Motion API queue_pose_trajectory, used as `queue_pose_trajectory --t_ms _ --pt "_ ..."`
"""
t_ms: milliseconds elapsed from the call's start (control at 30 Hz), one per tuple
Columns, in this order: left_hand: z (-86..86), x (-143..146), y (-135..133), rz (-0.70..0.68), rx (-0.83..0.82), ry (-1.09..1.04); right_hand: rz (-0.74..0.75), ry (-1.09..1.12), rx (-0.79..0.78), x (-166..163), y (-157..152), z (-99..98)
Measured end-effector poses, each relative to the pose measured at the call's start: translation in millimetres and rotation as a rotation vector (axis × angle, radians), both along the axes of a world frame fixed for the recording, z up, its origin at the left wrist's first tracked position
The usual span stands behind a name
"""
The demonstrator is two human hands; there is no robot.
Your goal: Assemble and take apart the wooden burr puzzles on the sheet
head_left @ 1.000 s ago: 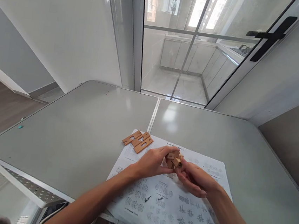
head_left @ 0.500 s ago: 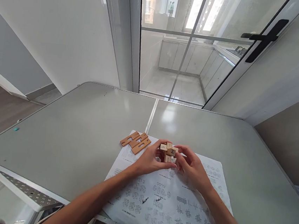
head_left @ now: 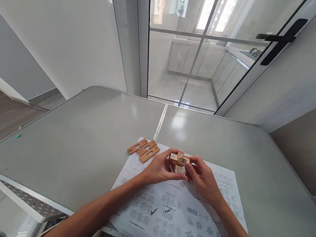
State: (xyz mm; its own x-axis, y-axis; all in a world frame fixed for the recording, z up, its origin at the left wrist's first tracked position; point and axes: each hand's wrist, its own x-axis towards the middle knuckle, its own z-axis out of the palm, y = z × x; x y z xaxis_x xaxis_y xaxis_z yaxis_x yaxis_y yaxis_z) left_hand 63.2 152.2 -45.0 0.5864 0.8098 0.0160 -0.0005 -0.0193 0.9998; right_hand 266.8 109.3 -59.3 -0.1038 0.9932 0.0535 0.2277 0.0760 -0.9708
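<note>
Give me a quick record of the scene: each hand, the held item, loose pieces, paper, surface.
Left hand: curled around the left of the wooden block cluster
Right hand: thumb and fingers at its right side
Held item: marked blocks, above the paper
Loose pieces: three flat, slotted, left of the hands
Paper: printed, beneath both hands
Surface: grey table

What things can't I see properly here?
In the head view:
Wooden blocks: far sides, hidden by their fronts.
Left hand: some fingers, hidden behind the blocks.
Paper: writing, too small; part of bottom, cut off by picture edge.
Teal thing on the table: too small to name.
</note>
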Motion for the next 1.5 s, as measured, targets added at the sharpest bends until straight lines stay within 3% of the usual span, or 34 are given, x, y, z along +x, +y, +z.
queue_pose_trajectory --t_ms 267,567,733,900,1067,1133,1267,1500 --pt "1.9 0.6 -1.4 -0.038 -0.053 -0.043 0.013 0.155 -0.031 -5.5 -2.4 -2.8" --pt "4.4 0.0 -2.6 0.007 0.101 0.075 0.024 -0.023 -0.023 -6.7 -3.1 -7.7" --pt "4.1 -1.1 -2.2 -0.012 0.127 0.111 0.111 0.115 -0.142 -7.7 -2.4 -0.9" --pt "-1.0 0.2 -2.3 0.022 0.148 0.113 0.091 0.253 -0.227 -7.5 -1.7 3.5" --pt "-2.2 1.1 -3.3 0.064 0.150 0.115 -0.142 0.462 -0.333 0.3 4.9 1.6" --pt "-1.0 1.2 -3.8 0.087 0.155 0.149 -0.277 0.477 -0.301 6.7 7.9 3.6" --pt "-0.8 1.9 -3.5 0.128 0.145 0.174 -0.523 0.283 -0.169 21.5 11.7 8.9" --pt "-6.4 3.1 -1.1 0.126 0.143 0.161 -0.716 -0.040 -0.068 44.3 17.3 2.4"
